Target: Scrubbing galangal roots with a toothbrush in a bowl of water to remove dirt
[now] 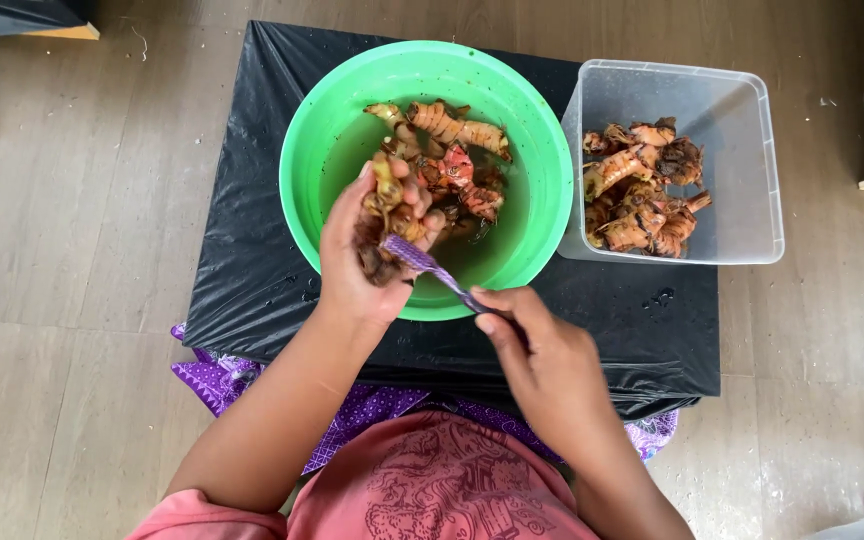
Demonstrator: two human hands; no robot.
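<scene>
Left hand (pixel 357 255) grips a knobbly root (pixel 389 205) over the green bowl (pixel 542 170); right hand (pixel 542 350) clasps a purple toothbrush (pixel 430 265).

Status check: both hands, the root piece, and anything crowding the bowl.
Left hand grips root piece over green bowl. Right hand holds purple brush against it. Clear tub alongside.

- Desk (pixel 252 270): low, square, wrapped in wrinkled black plastic sheet; stands on a pale wood-plank floor (pixel 62 250).
- Green round basin (pixel 542 170): sits at the desk's centre, holding water and knobbly roots.
- Clear rectangular plastic tub (pixel 742 150): at the desk's right edge, touching the basin, partly overhanging; roots inside.
- Water droplets (pixel 660 297): on the sheet below the tub.
</scene>
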